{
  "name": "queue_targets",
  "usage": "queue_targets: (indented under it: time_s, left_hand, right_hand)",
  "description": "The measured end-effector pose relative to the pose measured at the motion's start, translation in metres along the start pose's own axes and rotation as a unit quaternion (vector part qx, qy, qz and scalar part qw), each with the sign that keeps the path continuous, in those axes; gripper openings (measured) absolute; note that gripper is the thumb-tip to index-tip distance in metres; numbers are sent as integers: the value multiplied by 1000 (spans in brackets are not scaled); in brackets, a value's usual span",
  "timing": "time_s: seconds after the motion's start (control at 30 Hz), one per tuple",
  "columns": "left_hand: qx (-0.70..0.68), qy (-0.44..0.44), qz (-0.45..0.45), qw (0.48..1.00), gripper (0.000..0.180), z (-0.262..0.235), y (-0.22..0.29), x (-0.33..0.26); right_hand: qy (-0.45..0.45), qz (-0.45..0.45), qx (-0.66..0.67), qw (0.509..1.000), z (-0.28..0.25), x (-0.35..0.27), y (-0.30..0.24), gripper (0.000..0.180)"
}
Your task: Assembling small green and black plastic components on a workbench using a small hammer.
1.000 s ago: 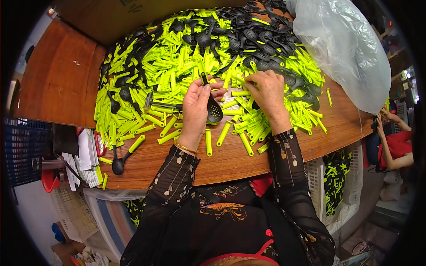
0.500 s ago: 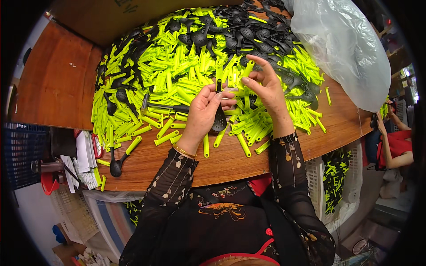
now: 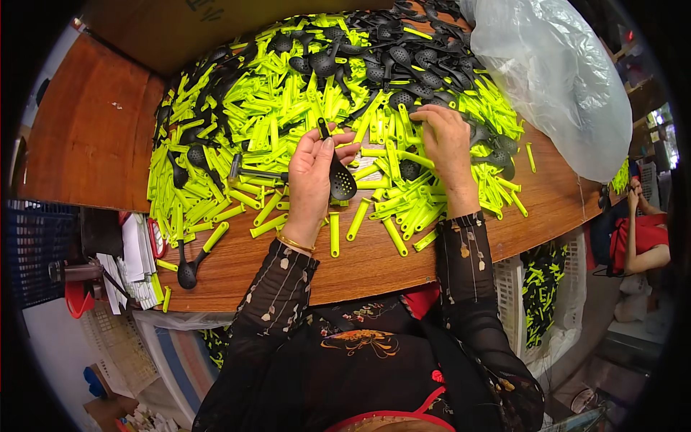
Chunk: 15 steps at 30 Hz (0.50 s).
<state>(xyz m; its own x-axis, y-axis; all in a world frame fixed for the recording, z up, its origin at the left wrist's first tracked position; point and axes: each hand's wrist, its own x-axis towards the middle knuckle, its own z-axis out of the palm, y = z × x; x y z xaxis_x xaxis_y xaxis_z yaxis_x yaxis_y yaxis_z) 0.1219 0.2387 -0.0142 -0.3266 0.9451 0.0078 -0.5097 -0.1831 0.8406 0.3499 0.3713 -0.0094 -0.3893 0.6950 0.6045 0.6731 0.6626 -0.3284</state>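
Note:
My left hand (image 3: pixel 314 167) grips a black slotted spoon (image 3: pixel 340 180) by its short stem, its perforated bowl pointing down toward me. My right hand (image 3: pixel 445 138) rests on the heap of neon-yellow plastic handles (image 3: pixel 273 119), fingers curled over a few of them; whether it has one gripped is hidden. Several more black slotted spoons (image 3: pixel 403 68) lie piled at the far side of the wooden table (image 3: pixel 374 259).
A large clear plastic bag (image 3: pixel 554 79) lies at the table's right. One finished spoon with a yellow handle (image 3: pixel 196 255) sits at the left front edge. A white crate of yellow parts (image 3: pixel 540 288) stands below right. Another person (image 3: pixel 640 237) sits at far right.
My right hand has moved from beside the spoon out to the right onto the yellow heap. My left hand has kept the black spoon, with little movement.

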Motion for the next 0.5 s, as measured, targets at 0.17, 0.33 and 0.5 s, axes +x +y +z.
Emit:
queue_targets:
  time_s: [0.17,0.33,0.5]
  left_hand:
    - [7,2,-3,1000,27,-2,1,0]
    - [9,3,-4,1000,27,3,3,2]
    - [11,30,37,999,32,-9,10,10]
  right_hand:
    - [-62,7,2,998,-1,-2,-6,16]
    - [-66,-4,10,998,-2,-1,-1,17]
    - [-48,-25,14,998,-1,0,-6,17]
